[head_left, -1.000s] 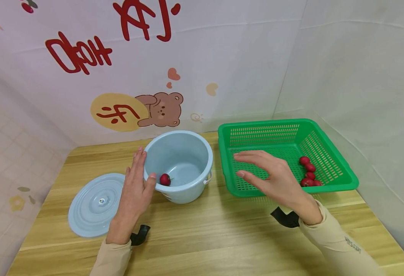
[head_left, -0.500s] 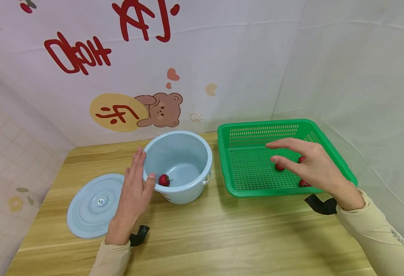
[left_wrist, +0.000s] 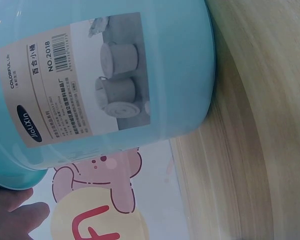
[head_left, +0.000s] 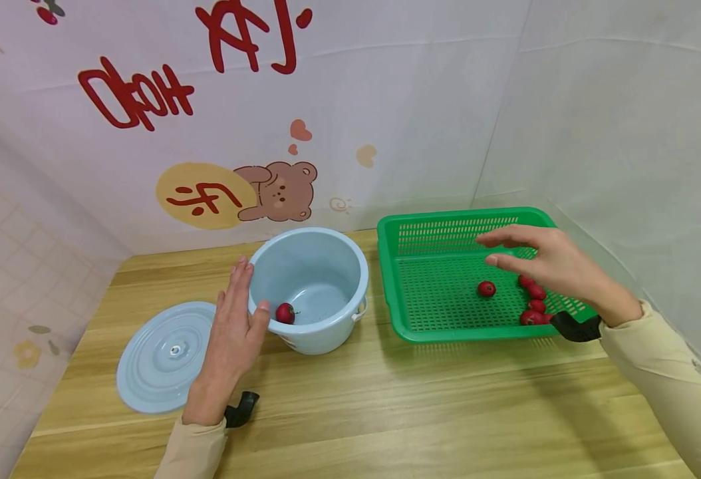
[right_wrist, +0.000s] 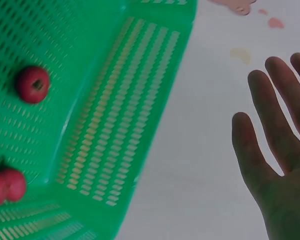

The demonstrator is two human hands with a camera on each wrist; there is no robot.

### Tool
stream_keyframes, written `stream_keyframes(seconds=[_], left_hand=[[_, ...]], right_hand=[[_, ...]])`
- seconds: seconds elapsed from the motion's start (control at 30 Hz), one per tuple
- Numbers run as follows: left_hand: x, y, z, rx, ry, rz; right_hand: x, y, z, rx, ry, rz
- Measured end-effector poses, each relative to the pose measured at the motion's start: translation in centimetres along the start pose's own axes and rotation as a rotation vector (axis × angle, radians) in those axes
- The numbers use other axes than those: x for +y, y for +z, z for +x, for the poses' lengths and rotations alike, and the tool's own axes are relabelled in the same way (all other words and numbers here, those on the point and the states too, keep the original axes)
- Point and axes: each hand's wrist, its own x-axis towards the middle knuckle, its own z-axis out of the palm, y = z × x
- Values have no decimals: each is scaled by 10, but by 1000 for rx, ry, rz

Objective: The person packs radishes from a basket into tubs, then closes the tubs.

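Observation:
My left hand (head_left: 231, 339) rests against the left side of the light blue bucket (head_left: 320, 340), its fingers straight along the rim. One red hawthorn (head_left: 285, 313) lies inside on the bucket's floor. In the left wrist view, the labelled bucket wall (left_wrist: 180, 70) fills much of the picture, with fingers (left_wrist: 25, 217) at the lower left. Over the right part of the green basket (head_left: 390, 286) hovers my right hand (head_left: 542, 259), holding nothing. Below it a lone hawthorn (head_left: 486, 289) lies on the mesh floor, and several more hawthorns (head_left: 536, 292) cluster along the right side.
A round light blue lid (head_left: 159, 372) lies on the wooden table (head_left: 350, 426) left of the bucket. Behind stands a white wall covering (head_left: 434, 120) with a printed bear and red characters. The basket's raised rim borders the fruit.
My right hand has moved right and slightly up across the basket, uncovering the lone hawthorn and the cluster. My left hand and the bucket stay in place.

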Motion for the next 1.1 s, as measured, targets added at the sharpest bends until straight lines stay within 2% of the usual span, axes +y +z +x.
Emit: stream_keyframes(seconds=[0.23,0.47,0.73,1.1], left_hand=[[0,-1,-1,-4,0,4],[0,-1,0,3,10,-14],[-1,-2,1,3,16,-16],[-1,-2,1,0,18,-16]], right_hand=[[29,0,10,-120,121,12],[53,-2,17,-230,185,37],[72,2,23,-340,212,51],[93,19,30,-439,183,76]])
